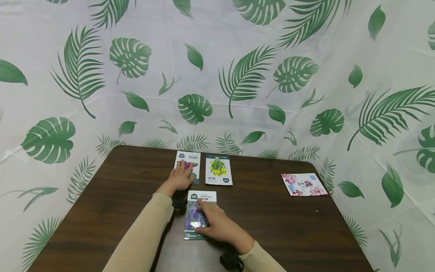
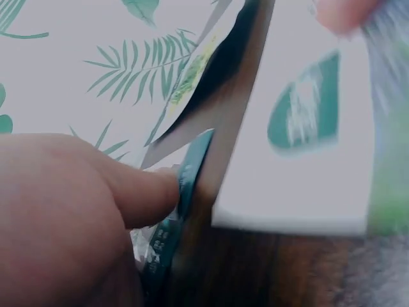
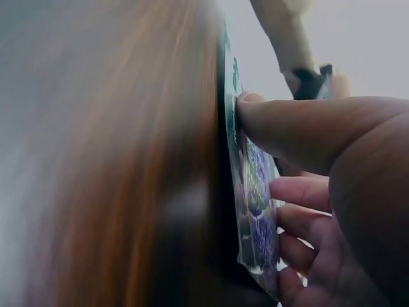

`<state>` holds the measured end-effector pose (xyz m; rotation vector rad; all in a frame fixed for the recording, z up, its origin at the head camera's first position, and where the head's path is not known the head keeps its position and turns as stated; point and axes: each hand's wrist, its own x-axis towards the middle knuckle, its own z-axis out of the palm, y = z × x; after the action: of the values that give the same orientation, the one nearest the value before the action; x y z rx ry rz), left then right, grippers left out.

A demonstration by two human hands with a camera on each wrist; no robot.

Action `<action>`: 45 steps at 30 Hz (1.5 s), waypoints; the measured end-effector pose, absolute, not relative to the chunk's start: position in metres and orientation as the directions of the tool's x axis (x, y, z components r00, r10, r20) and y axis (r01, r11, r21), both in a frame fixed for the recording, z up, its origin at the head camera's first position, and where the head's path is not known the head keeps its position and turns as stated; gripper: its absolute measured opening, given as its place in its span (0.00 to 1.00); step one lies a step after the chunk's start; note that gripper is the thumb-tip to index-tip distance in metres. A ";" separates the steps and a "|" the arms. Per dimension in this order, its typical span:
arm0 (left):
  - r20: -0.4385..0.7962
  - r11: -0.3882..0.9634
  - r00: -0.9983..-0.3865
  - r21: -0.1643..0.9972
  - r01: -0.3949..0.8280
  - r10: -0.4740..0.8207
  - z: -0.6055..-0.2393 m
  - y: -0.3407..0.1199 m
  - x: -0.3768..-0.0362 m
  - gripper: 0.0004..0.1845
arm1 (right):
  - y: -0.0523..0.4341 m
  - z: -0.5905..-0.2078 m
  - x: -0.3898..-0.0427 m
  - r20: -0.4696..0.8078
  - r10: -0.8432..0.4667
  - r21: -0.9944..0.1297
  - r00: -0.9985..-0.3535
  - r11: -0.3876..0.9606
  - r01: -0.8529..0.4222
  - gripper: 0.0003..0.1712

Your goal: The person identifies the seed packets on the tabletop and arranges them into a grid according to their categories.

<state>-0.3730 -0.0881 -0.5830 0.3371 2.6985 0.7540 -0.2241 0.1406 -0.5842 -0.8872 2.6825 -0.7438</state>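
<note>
A white packet with a purple vegetable picture [image 1: 195,160] lies toward the far edge of the table, and my left hand [image 1: 180,176] rests on it with the fingers spread. In the left wrist view the thumb [image 2: 150,195] touches its green end. Nearer to me lies a packet with purple flowers [image 1: 193,219], probably lavender. My right hand [image 1: 221,223] lies across it, thumb and fingers apart and touching its face; the right wrist view shows the thumb [image 3: 287,125] near its green end. Part of each packet is hidden under a hand.
Right of the left hand lies a packet with yellow flowers [image 1: 218,170]. A pink-flowered packet [image 1: 303,184] lies at the table's right side. The brown table [image 1: 268,219] meets a leaf-printed white cloth [image 1: 163,87] behind and at both sides.
</note>
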 end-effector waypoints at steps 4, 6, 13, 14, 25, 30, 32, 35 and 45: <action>-0.256 0.828 -0.915 0.545 0.131 0.313 -0.585 -0.092 -0.379 0.42 | 0.130 -0.583 -0.223 -0.043 -0.650 -0.518 -0.759 0.664 -0.539 0.45; -0.248 0.829 -0.918 0.544 0.132 0.309 -0.585 -0.092 -0.380 0.42 | 0.129 -0.582 -0.222 -0.027 -0.676 -0.506 -0.736 0.645 -0.573 0.39; -0.223 0.851 -0.933 0.507 0.137 0.283 -0.586 -0.089 -0.378 0.44 | 0.132 -0.576 -0.224 0.037 -0.717 -0.516 -0.696 0.582 -0.628 0.34; -0.224 0.854 -0.933 0.503 0.136 0.281 -0.586 -0.089 -0.378 0.44 | 0.133 -0.576 -0.224 0.033 -0.728 -0.516 -0.685 0.574 -0.636 0.35; -0.236 0.846 -0.935 0.522 0.107 0.264 -0.590 -0.086 -0.379 0.46 | 0.133 -0.577 -0.221 -0.028 -0.733 -0.554 -0.680 0.578 -0.600 0.31; -0.231 0.851 -0.939 0.516 0.103 0.254 -0.598 -0.086 -0.382 0.47 | 0.133 -0.579 -0.221 0.009 -0.755 -0.502 -0.656 0.564 -0.656 0.33; -0.226 0.852 -0.943 0.513 0.099 0.246 -0.599 -0.086 -0.380 0.47 | 0.133 -0.582 -0.221 0.018 -0.766 -0.479 -0.642 0.557 -0.678 0.34; -0.212 0.853 -0.947 0.513 0.101 0.240 -0.598 -0.084 -0.377 0.47 | 0.133 -0.584 -0.220 0.006 -0.762 -0.486 -0.648 0.564 -0.668 0.32; -0.108 0.845 -0.973 0.521 0.118 0.202 -0.589 -0.078 -0.359 0.44 | 0.134 -0.582 -0.217 -0.001 -0.751 -0.511 -0.660 0.568 -0.645 0.30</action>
<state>-0.3586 -0.0782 -0.5887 0.2497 2.8642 0.7944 -0.2170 0.1342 -0.5820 -1.1680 2.5829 -0.7082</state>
